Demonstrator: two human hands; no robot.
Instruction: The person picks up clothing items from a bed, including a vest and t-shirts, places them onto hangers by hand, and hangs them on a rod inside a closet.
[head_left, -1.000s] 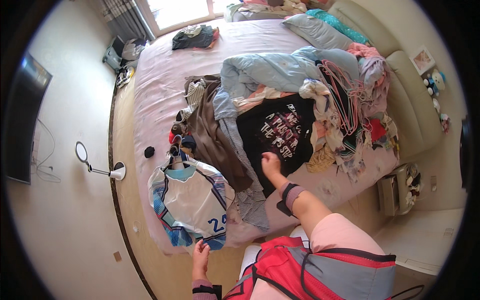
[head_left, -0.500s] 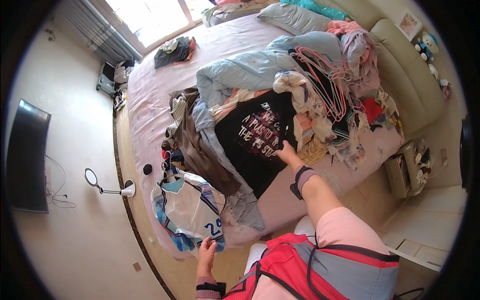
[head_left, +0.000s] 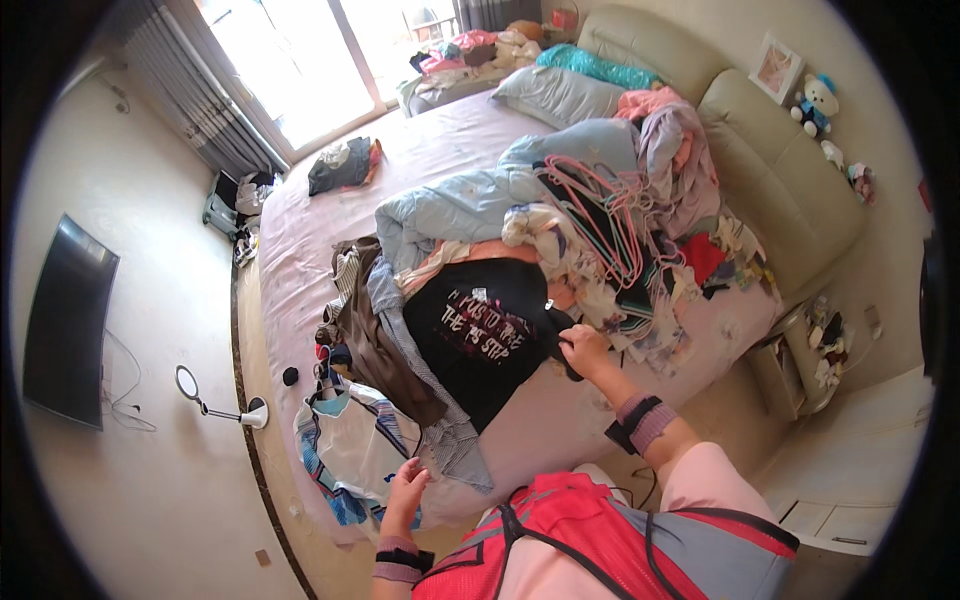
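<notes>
Gripping the side of a black T-shirt, a person's right hand reaches over a bed with a pale pink sheet. Its fingers are clamped on the dark fabric. The T-shirt lies on the near part of the bed, pale lettering across its front. The left hand is at the lower end of a white shirt with blue patterned sleeves; its fingers are slightly apart, and whether they touch the cloth is unclear. A hanger sits at that shirt's neck. Between the two shirts lie a brown garment and a striped garment. Beyond the T-shirt is a bunched light blue quilt; to its right, a heap of mostly pink hangers rests among mixed clothes. A grey pillow lies near a beige padded headboard. At far left is a dark wall screen.
</notes>
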